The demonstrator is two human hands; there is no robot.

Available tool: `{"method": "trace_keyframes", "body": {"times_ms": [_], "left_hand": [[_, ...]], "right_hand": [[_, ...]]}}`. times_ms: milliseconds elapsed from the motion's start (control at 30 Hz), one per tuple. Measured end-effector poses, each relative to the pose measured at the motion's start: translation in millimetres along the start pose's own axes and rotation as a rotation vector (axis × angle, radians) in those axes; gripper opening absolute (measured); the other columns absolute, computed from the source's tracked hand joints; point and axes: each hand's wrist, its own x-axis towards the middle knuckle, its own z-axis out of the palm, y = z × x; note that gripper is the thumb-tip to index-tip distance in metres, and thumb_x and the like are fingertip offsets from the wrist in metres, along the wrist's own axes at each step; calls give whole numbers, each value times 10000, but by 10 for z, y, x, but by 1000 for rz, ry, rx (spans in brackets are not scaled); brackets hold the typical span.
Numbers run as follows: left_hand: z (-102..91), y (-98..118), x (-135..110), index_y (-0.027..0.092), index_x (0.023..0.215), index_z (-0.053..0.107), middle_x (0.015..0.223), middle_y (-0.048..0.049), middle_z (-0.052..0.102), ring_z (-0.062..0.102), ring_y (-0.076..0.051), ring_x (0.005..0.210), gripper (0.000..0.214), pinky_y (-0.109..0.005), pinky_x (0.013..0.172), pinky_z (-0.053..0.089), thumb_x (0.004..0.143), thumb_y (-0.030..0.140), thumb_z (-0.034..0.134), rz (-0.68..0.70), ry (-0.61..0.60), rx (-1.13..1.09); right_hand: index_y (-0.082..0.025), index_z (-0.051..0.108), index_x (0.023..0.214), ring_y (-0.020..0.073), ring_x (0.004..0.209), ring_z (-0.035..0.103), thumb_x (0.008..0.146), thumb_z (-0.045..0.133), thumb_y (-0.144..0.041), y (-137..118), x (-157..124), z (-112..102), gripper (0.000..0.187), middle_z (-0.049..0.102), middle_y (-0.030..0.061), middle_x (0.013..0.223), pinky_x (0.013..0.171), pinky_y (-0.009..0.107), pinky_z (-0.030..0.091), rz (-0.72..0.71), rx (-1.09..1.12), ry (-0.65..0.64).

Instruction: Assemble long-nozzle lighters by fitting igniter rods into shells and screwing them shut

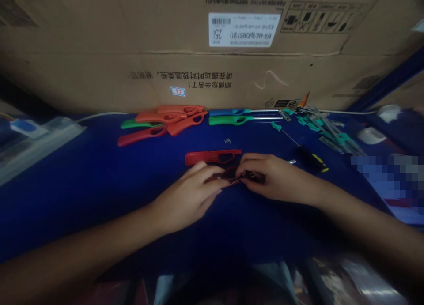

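Note:
My left hand (188, 194) and my right hand (274, 177) meet at the middle of the blue table (82, 177). Both are closed on a dark red lighter body (230, 175) that lies between their fingertips; most of it is hidden by my fingers. Just behind my hands a red lighter shell half (213, 156) lies flat on the table. A metal tip pokes out to the right of my right hand.
A pile of orange, red and green lighter shells (162, 122) lies at the back left. Blue and green long-nose lighters (238, 116) sit at the back centre. Teal parts and metal tubes (321, 126) lie back right, near a black-yellow screwdriver (313, 158). A big cardboard box (212, 49) walls the rear.

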Motion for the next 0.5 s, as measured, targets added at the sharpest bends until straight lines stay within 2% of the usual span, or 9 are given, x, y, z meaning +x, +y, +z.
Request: {"method": "trace_keyframes", "body": {"times_ms": [267, 500], "left_hand": [[-4, 7, 15, 232, 1295, 644, 1309, -89, 582, 532, -223, 1156, 345, -429, 1056, 491, 991, 137, 513, -7, 4, -20], [6, 8, 17, 262, 1346, 614, 1379, -90, 536, 498, -231, 1187, 414, -443, 1057, 498, 988, 104, 479, -6, -42, -40]], "right_hand": [[-200, 704, 967, 112, 762, 594, 821, 596, -43, 3, 2, 11, 240, 647, 16, 950, 676, 226, 428, 20, 9, 2], [-199, 695, 946, 103, 710, 560, 805, 603, -37, 4, 11, 13, 233, 648, 4, 906, 671, 225, 427, 27, 49, 6]]}}
